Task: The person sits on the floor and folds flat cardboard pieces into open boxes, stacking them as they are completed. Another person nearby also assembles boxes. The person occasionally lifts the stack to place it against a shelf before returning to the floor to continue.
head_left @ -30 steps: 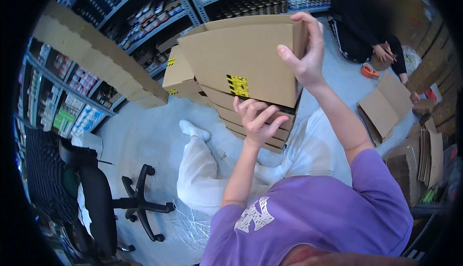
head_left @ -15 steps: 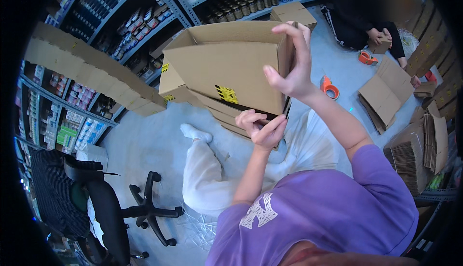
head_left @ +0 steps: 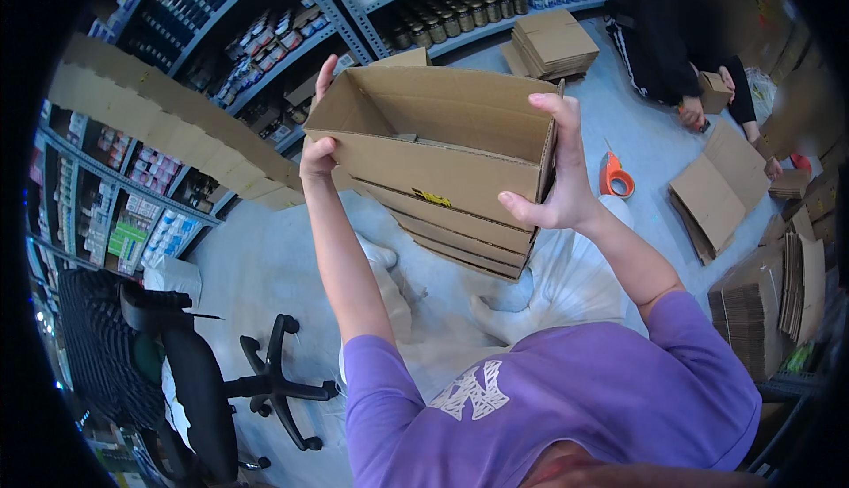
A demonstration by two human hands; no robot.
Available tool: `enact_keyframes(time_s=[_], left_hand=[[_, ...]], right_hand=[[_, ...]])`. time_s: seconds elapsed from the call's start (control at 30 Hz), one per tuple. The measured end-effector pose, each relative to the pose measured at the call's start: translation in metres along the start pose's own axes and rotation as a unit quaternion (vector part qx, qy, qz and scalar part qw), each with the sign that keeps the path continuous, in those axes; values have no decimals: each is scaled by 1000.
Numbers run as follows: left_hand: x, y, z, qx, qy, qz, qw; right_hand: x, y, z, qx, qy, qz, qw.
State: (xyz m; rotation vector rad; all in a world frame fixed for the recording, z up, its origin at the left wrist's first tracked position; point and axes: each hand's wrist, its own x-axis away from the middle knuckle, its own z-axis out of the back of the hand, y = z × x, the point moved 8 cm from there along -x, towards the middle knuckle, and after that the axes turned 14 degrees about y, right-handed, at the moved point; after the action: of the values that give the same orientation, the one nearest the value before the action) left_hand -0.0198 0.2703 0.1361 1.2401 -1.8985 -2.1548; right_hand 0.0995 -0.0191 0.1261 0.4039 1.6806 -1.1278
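Note:
An open-topped cardboard box (head_left: 424, 165) is held up in front of me, its hollow inside showing. My left hand (head_left: 319, 147) grips its left end, thumb on the near wall and fingers round the far side. At the right end my right hand (head_left: 562, 174) holds it with thumb and fingers spread along the short side wall. Directly under the box are several cardboard layers (head_left: 464, 245) with dark gaps between them. A bit of yellow-and-black tape (head_left: 432, 198) shows at the box's lower front edge.
An orange tape dispenser (head_left: 616, 178) lies on the floor to the right, near opened cardboard (head_left: 718, 189) and bundled flat cartons (head_left: 750, 298). Another person (head_left: 659, 37) sits at the far right, handling a small box. Stocked shelves (head_left: 464, 19) line the back; an office chair (head_left: 190, 373) stands left.
My left hand has moved from the near lower edge to the box's left end. The box has lowered and tipped, so its opening faces me more. The other person's hand moved to the orange dispenser.

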Motion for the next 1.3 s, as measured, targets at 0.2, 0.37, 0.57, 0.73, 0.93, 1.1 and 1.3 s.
enact_keyframes(time_s=[0.2, 0.37, 0.57, 0.73, 0.93, 1.1, 1.3], left_hand=[[14, -15, -12, 131, 71, 2, 989], [22, -24, 0, 137, 77, 13, 988], [24, -28, 2, 146, 78, 25, 986], [22, -23, 10, 39, 52, -54, 996], [105, -117, 291, -392, 537, 178, 725], [141, -214, 247, 25, 480, 499, 721], [166, -177, 259, 135, 565, 268, 769]], right_hand=[[28, 20, 8, -19, 28, -11, 999], [26, 19, 2, 9, -20, -37, 999], [42, 33, 4, -46, -6, -96, 994], [53, 32, 20, -31, -65, -113, 991], [12, 39, 46, -127, 48, -194, 972], [13, 79, 86, -40, 68, -262, 962], [5, 91, 119, -19, 120, -254, 959]])
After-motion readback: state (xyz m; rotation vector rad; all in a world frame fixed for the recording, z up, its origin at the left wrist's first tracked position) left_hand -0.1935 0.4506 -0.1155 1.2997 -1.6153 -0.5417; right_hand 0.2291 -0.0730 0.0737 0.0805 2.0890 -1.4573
